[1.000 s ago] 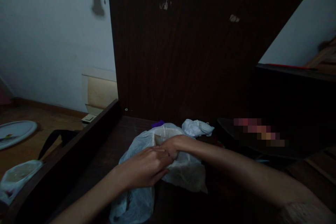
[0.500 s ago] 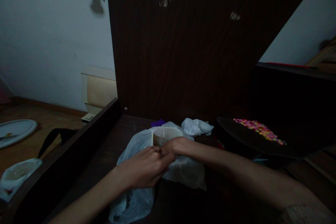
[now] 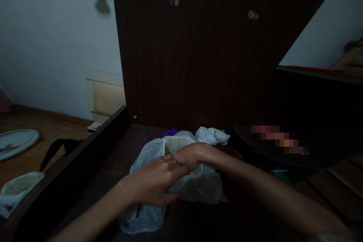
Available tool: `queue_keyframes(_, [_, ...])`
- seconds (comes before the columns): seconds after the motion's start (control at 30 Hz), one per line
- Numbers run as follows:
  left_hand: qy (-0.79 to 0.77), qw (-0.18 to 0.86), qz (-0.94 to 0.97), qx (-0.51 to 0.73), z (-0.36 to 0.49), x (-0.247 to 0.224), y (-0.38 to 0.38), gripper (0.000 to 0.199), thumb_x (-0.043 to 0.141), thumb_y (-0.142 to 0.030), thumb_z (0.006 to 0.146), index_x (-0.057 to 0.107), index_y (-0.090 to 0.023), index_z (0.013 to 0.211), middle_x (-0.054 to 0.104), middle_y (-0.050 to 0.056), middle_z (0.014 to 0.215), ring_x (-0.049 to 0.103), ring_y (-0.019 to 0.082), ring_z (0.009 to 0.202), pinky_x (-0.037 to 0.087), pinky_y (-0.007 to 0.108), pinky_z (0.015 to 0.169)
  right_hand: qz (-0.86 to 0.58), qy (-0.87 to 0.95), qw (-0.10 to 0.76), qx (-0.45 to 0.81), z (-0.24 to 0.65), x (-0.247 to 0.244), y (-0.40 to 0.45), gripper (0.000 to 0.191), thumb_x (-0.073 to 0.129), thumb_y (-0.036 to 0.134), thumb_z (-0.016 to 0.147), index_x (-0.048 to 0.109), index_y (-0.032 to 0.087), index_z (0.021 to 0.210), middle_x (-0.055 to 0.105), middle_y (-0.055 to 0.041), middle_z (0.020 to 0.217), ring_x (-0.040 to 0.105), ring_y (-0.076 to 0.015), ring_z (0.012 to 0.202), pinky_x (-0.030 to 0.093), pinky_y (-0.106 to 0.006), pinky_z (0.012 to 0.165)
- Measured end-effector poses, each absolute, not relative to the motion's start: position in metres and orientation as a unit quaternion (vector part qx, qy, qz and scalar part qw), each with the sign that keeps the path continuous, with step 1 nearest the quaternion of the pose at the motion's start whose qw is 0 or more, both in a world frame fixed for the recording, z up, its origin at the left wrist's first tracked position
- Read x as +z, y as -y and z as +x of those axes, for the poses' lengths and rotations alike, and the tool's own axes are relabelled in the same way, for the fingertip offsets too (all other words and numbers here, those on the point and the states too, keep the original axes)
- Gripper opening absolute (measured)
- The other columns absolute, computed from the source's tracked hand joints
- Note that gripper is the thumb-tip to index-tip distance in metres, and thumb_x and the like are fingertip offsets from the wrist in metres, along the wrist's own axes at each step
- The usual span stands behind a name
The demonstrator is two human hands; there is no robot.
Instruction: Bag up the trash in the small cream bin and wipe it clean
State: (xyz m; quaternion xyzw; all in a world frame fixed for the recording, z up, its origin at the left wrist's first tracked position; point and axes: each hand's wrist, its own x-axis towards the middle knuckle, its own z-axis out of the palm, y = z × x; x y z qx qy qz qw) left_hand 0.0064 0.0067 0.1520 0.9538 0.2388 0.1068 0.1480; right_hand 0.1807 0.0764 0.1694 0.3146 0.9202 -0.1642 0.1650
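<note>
A whitish plastic bag surrounds a pale, open-topped container on the dark wooden surface. My left hand lies over the near side of the bag, fingers bent across its edge and thumb apart below. Right beside it, my right hand is curled, with its bent fingers at the container's opening; the fingertips and anything in them are hidden. Behind the container rests a crumpled white plastic bag, and a small purple thing shows at the far rim.
A dark upright panel closes off the back. Along the left runs a raised wooden edge. At the right stands a dark tray-like piece with a blurred pinkish patch. On the floor at left are a white oval dish and a white bag-lined container.
My left thumb has spread away from its fingers. My hands have shifted slightly apart, and the bag's lower left part has drawn up. The colourful pieces at right are now pixelated.
</note>
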Motion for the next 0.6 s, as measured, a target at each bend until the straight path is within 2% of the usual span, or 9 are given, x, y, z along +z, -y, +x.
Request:
queue_keyframes(0.03, [-0.243, 0.161, 0.950, 0.114, 0.005, 0.156, -0.007, 0.054, 0.077, -0.044, 0.084, 0.059, -0.020, 0.129, 0.070, 0.011, 0.125, 0.065, 0.031, 0.117, 0.049, 0.043, 0.104, 0.296, -0.920, 0.188, -0.178, 0.190, 0.182, -0.074, 0.013, 0.075, 0.017, 0.085, 0.074, 0.014, 0.097, 0.076, -0.0025, 0.086, 0.071, -0.0175, 0.073, 0.056, -0.028, 0.069])
queue_keyframes(0.1, [-0.253, 0.175, 0.942, 0.133, 0.002, 0.164, -0.007, 0.051, 0.076, -0.053, 0.081, 0.064, -0.019, 0.116, 0.072, 0.010, 0.115, 0.067, 0.030, 0.109, 0.051, 0.041, 0.099, 0.279, -0.928, 0.166, -0.186, 0.213, 0.208, -0.065, 0.032, 0.058, 0.012, 0.095, 0.069, 0.020, 0.124, 0.076, -0.0038, 0.114, 0.072, -0.0178, 0.101, 0.054, -0.027, 0.089])
queue_keyframes(0.2, [-0.264, 0.163, 0.937, 0.159, 0.002, 0.176, -0.015, 0.037, 0.054, -0.051, 0.099, 0.064, -0.017, 0.111, 0.073, 0.009, 0.107, 0.069, 0.027, 0.100, 0.051, 0.037, 0.091, 0.350, -0.920, -0.024, -0.173, 0.251, 0.227, -0.041, 0.045, 0.056, 0.038, 0.100, 0.059, 0.019, 0.141, 0.065, -0.0096, 0.140, 0.062, -0.0234, 0.127, 0.045, -0.034, 0.108])
queue_keyframes(0.27, [-0.280, 0.136, 0.940, 0.143, 0.008, 0.181, -0.025, 0.034, 0.038, -0.040, 0.107, 0.064, -0.017, 0.104, 0.073, 0.008, 0.102, 0.070, 0.024, 0.094, 0.051, 0.034, 0.085, 0.424, -0.889, -0.084, -0.152, 0.270, 0.220, -0.021, 0.065, 0.062, 0.053, 0.094, 0.051, 0.020, 0.149, 0.054, -0.0127, 0.152, 0.051, -0.0287, 0.140, 0.039, -0.043, 0.116])
queue_keyframes(0.33, [-0.294, 0.099, 0.946, 0.099, 0.017, 0.184, -0.036, 0.027, 0.042, -0.031, 0.106, 0.065, -0.017, 0.100, 0.073, 0.008, 0.097, 0.070, 0.022, 0.086, 0.050, 0.031, 0.078, 0.489, -0.854, -0.112, -0.140, 0.279, 0.202, -0.002, 0.087, 0.073, 0.060, 0.082, 0.045, 0.019, 0.153, 0.047, -0.0163, 0.156, 0.042, -0.0336, 0.146, 0.035, -0.048, 0.119])
queue_keyframes(0.4, [-0.300, 0.076, 0.951, 0.018, 0.030, 0.184, -0.048, 0.020, 0.051, -0.027, 0.101, 0.067, -0.017, 0.098, 0.073, 0.009, 0.094, 0.070, 0.023, 0.083, 0.050, 0.030, 0.073, 0.535, -0.822, -0.134, -0.144, 0.280, 0.179, 0.014, 0.090, 0.078, 0.060, 0.076, 0.048, 0.018, 0.149, 0.049, -0.0171, 0.154, 0.047, -0.0350, 0.141, 0.041, -0.048, 0.114])
queue_keyframes(0.5, [-0.328, 0.096, 0.934, -0.102, 0.051, 0.178, -0.064, 0.021, 0.065, -0.032, 0.092, 0.071, -0.016, 0.105, 0.075, 0.013, 0.101, 0.071, 0.029, 0.092, 0.053, 0.034, 0.076, 0.587, -0.776, -0.179, -0.146, 0.273, 0.148, 0.030, 0.059, 0.079, 0.054, 0.076, 0.061, 0.021, 0.122, 0.066, -0.0109, 0.126, 0.066, -0.0287, 0.107, 0.055, -0.040, 0.087])
queue_keyframes(0.53, [-0.342, 0.122, 0.923, -0.128, 0.057, 0.174, -0.069, 0.027, 0.071, -0.034, 0.086, 0.072, -0.017, 0.107, 0.075, 0.014, 0.104, 0.071, 0.030, 0.095, 0.053, 0.036, 0.079, 0.589, -0.772, -0.191, -0.142, 0.271, 0.140, 0.033, 0.047, 0.078, 0.052, 0.078, 0.063, 0.022, 0.111, 0.068, -0.0080, 0.113, 0.067, -0.0258, 0.097, 0.054, -0.036, 0.079])
queue_keyframes(0.6, [-0.352, 0.147, 0.913, -0.146, 0.067, 0.164, -0.079, 0.030, 0.082, -0.029, 0.072, 0.075, -0.018, 0.099, 0.077, 0.011, 0.095, 0.072, 0.030, 0.087, 0.055, 0.036, 0.076, 0.573, -0.780, -0.213, -0.130, 0.269, 0.128, 0.035, 0.032, 0.078, 0.047, 0.080, 0.060, 0.022, 0.091, 0.067, -0.0032, 0.092, 0.064, -0.0213, 0.082, 0.050, -0.031, 0.070])
